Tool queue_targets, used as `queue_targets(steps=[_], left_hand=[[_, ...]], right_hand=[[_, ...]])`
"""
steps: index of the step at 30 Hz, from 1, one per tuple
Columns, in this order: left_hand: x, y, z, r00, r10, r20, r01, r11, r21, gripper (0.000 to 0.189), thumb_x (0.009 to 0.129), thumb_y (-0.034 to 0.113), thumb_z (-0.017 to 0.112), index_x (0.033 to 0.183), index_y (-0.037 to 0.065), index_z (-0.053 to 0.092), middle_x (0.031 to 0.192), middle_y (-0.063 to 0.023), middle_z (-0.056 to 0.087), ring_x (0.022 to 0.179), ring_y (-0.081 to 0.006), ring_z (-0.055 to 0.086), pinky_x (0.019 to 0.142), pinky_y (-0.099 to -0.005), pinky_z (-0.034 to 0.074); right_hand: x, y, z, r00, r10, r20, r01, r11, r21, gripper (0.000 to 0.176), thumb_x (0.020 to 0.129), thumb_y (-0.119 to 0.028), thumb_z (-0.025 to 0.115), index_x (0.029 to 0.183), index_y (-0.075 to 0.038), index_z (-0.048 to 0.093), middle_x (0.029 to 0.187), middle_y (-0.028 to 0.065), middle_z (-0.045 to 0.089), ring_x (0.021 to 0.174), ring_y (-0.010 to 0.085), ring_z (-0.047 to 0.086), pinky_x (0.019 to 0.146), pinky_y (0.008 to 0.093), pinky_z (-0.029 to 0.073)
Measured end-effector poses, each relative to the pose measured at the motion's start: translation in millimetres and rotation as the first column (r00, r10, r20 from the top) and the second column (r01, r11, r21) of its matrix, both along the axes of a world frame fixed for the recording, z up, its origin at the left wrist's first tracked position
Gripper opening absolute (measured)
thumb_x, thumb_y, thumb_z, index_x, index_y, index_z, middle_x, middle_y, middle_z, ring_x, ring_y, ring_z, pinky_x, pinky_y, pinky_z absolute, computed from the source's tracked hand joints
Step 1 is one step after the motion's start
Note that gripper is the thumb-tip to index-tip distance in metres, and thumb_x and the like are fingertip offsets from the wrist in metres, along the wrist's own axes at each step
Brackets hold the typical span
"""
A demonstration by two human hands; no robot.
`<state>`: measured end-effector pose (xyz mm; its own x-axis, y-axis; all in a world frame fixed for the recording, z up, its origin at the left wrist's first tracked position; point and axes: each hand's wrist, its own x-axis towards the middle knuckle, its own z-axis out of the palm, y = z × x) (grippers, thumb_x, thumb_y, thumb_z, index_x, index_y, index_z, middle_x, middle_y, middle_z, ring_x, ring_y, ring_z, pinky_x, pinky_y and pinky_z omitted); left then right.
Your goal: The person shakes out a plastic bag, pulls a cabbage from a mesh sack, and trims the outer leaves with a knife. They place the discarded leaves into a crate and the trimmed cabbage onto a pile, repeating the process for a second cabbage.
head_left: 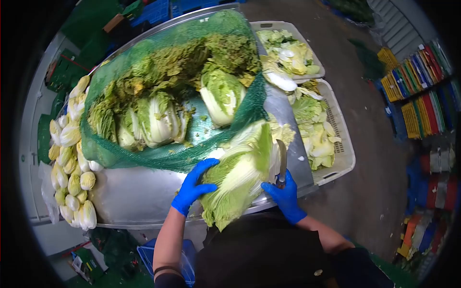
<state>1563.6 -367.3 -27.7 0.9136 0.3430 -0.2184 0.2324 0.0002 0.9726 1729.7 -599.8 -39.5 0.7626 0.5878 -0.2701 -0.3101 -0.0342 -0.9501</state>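
Observation:
Both hands wear blue gloves. My left hand (194, 186) holds the left side of a large cabbage (245, 168), its thumb and fingers around the leaves. My right hand (284, 194) grips a knife (282, 161) by its handle, the blade pointing up and away beside the cabbage, and its thumb touches the leaves. Beyond them lies a green net bag (177, 161), open, with several cabbages in it, among them one at the right (222, 98) and one at the left (156, 120). Their far ends are brownish and wilted.
Trimmed small heads (72, 134) are piled along the left edge of the metal table (129, 197). Two pale crates (343, 144) with loose leaves stand at the right. Stacked coloured crates (418, 72) are farther right, and a blue crate (189, 254) is below.

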Motion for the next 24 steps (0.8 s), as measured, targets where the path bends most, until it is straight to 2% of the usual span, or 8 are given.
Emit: queue_targets(steps=[1,3,7,11,14,19,21,24], left_hand=[[10.7,-7.0,3.3,1.000,-0.018,0.006,0.018,1.000,-0.008,0.081,0.065,0.023,0.079,0.136,0.007,0.045,0.134,-0.0181,0.046,0.129,-0.0307,0.039,0.108,-0.0386,0.029],[36.3,-29.7,20.7,0.993,0.078,-0.086,0.003,0.723,0.691,0.072,0.071,0.033,0.074,0.132,0.006,0.047,0.134,-0.0230,0.045,0.125,-0.0377,0.041,0.106,-0.0436,0.030],[67.0,-98.0,66.9,0.890,0.206,-0.408,0.293,0.429,0.855,0.098,0.063,0.054,0.075,0.137,0.003,0.037,0.138,-0.0274,0.037,0.122,-0.0451,0.040,0.100,-0.0554,0.030],[43.2,-65.8,10.7,0.966,0.135,-0.218,0.072,0.675,0.734,0.110,0.053,0.054,0.083,0.138,0.003,0.036,0.138,-0.0252,0.038,0.124,-0.0426,0.039,0.103,-0.0480,0.033],[45.3,-45.9,6.1,0.974,0.111,-0.200,0.051,0.746,0.664,0.109,0.052,0.051,0.085,0.137,0.002,0.037,0.135,-0.0238,0.042,0.124,-0.0400,0.041,0.104,-0.0455,0.034],[49.9,-25.9,-2.9,0.965,0.122,-0.231,-0.017,0.912,0.410,0.107,0.050,0.047,0.088,0.135,0.002,0.041,0.131,-0.0212,0.048,0.122,-0.0339,0.047,0.103,-0.0398,0.038],[52.5,-23.5,1.3,0.964,0.122,-0.238,-0.018,0.917,0.398,0.108,0.050,0.046,0.088,0.136,0.002,0.040,0.131,-0.0208,0.049,0.122,-0.0332,0.048,0.103,-0.0392,0.038],[53.0,-20.6,-0.8,0.962,0.115,-0.246,-0.012,0.924,0.383,0.108,0.050,0.046,0.089,0.136,0.002,0.040,0.131,-0.0210,0.049,0.121,-0.0334,0.049,0.103,-0.0393,0.039]], right_hand=[[6.4,-9.8,-2.1,1.000,-0.018,0.006,0.018,1.000,-0.008,0.057,0.074,-0.012,0.080,0.121,-0.001,0.050,0.088,0.0012,0.060,0.081,0.0091,0.059,0.070,0.0258,0.050],[20.7,-29.4,-12.7,0.922,0.128,0.365,0.039,0.908,-0.418,0.051,0.072,-0.022,0.082,0.111,-0.003,0.057,0.077,0.0015,0.061,0.068,0.0079,0.057,0.061,0.0267,0.049],[51.9,-19.7,-4.6,0.805,0.090,0.586,0.215,0.877,-0.430,0.044,0.073,-0.024,0.081,0.105,-0.004,0.060,0.079,0.0046,0.064,0.068,0.0111,0.059,0.064,0.0286,0.051],[80.7,13.2,-11.9,0.706,0.066,0.705,0.227,0.922,-0.314,0.034,0.075,-0.028,0.076,0.098,-0.007,0.063,0.076,0.0111,0.066,0.062,0.0203,0.063,0.057,0.0312,0.051],[110.5,35.3,-30.3,0.887,0.194,0.419,0.081,0.828,-0.555,0.030,0.081,-0.032,0.068,0.094,-0.005,0.063,0.075,0.0129,0.064,0.065,0.0263,0.063,0.061,0.0369,0.050],[110.5,25.2,5.0,0.779,0.235,0.582,0.089,0.876,-0.474,0.032,0.085,-0.029,0.064,0.105,-0.006,0.058,0.079,0.0148,0.063,0.074,0.0291,0.065,0.066,0.0375,0.050],[91.4,14.6,26.7,0.615,0.015,0.788,0.127,0.985,-0.118,0.032,0.087,-0.027,0.062,0.109,-0.005,0.055,0.082,0.0150,0.064,0.074,0.0315,0.065,0.067,0.0389,0.051],[58.0,-7.7,-4.0,0.785,0.340,0.517,-0.124,0.905,-0.406,0.024,0.088,-0.022,0.057,0.105,-0.006,0.052,0.075,0.0165,0.063,0.068,0.0361,0.064,0.060,0.0430,0.052]])
